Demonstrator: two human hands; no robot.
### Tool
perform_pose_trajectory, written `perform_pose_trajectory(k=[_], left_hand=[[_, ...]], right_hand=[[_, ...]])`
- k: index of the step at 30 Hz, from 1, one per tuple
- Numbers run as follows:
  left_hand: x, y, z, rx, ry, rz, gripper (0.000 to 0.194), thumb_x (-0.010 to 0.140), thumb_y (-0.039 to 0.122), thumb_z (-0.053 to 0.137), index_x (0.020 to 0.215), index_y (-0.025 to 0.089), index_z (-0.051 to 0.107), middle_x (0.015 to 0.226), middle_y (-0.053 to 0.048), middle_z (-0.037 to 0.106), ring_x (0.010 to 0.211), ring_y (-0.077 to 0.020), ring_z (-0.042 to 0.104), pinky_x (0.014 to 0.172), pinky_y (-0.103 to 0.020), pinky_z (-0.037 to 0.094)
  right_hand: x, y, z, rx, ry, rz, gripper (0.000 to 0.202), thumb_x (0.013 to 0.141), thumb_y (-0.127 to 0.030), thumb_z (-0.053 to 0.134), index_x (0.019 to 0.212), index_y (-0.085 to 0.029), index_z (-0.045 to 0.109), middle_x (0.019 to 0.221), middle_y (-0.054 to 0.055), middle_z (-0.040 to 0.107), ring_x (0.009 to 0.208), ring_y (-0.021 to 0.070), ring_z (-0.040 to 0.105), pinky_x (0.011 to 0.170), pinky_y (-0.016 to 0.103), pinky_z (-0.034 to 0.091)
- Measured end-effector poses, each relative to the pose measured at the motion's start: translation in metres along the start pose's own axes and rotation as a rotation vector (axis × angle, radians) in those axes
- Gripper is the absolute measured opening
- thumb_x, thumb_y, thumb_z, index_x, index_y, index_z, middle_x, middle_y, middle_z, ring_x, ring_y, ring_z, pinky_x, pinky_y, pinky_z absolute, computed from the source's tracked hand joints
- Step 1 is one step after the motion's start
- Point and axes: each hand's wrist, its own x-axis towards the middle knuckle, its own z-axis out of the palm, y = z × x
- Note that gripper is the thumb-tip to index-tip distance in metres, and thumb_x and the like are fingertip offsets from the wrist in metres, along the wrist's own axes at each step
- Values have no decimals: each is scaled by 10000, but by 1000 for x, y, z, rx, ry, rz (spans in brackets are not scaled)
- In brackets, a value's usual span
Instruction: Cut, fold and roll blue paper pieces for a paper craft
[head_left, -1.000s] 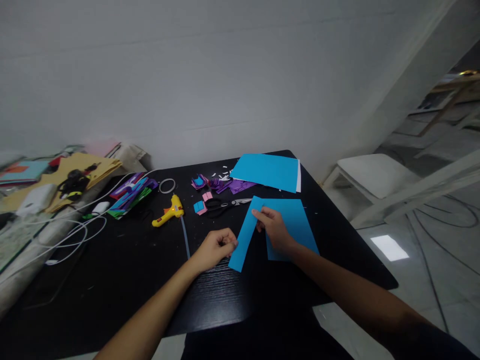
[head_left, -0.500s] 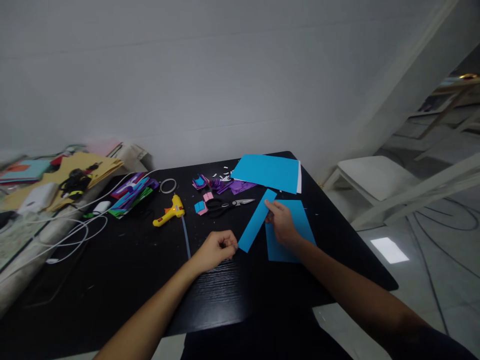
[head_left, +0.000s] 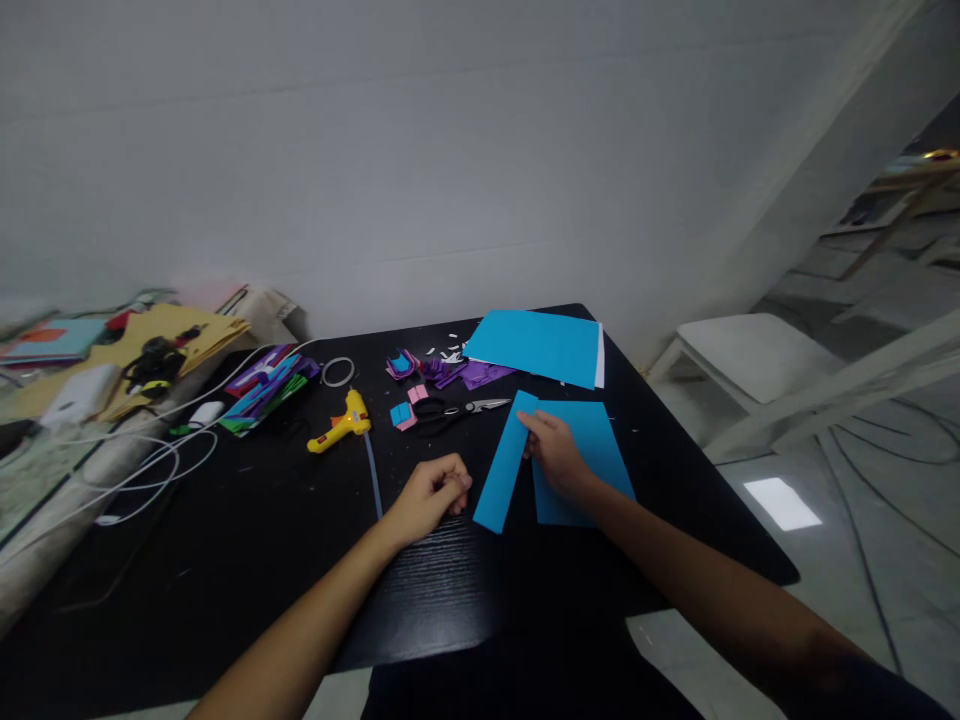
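Observation:
A folded-looking strip of blue paper (head_left: 502, 468) slants over the black table, its upper end pinched between the thumb and fingers of my right hand (head_left: 553, 450). Beneath that hand lies a larger blue sheet (head_left: 600, 455), partly covered by it. My left hand (head_left: 435, 492) rests on the table just left of the strip's lower end, apart from it. Its fingers are curled in, and nothing shows in them. Scissors with black handles (head_left: 461, 410) lie beyond the hands. Beside them are small blue and pink paper pieces (head_left: 403, 413).
A yellow glue gun (head_left: 341, 422) with a glue stick lies left of centre. Blue sheets (head_left: 536, 345) over white paper lie at the back right, near purple scraps (head_left: 484, 374). Coloured paper strips (head_left: 262, 385), white cables (head_left: 176, 450) and envelopes (head_left: 184, 330) crowd the left. A white chair (head_left: 750, 355) stands right.
The blue strip's upper end has swung left and its lower end has come nearer me, away from my left hand's fingertips. My right hand moved slightly left; my left fingers curled in more.

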Motion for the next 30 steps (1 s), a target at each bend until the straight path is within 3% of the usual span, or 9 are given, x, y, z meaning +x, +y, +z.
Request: perform_pose_trajectory(k=[5,9,23,30], left_hand=[[1,-3,2,-60,-25,-6,260,934,406,591,851,160,576,643,0,627,534,-119,559,560,-245,460],[1,-5,2,-46,-24,0,259,928,397,610,831,159,579,619,16,602,533,-110,555,564,-232,451],[2,-2,3,24,14,-13,291,922,422,601,778,172,569,543,52,541,491,-101,501,536,-215,392],[1,-4,3,25,27,-10,260,928,404,596,816,171,569,567,57,531,503,-101,503,534,-214,387]], right_hand=[[-8,7,7,-153,-198,-34,403,784,-524,740,640,-192,562,568,-19,572,507,128,517,522,271,423],[-17,9,12,-207,-330,-54,403,801,-541,734,673,-184,597,601,-8,614,540,134,562,548,268,467],[-18,11,12,-347,-513,-39,378,747,-519,777,721,-156,675,632,10,649,546,136,586,535,259,485],[-20,15,12,-418,-506,-71,345,779,-476,745,671,-161,652,588,4,624,531,140,579,520,256,473]])
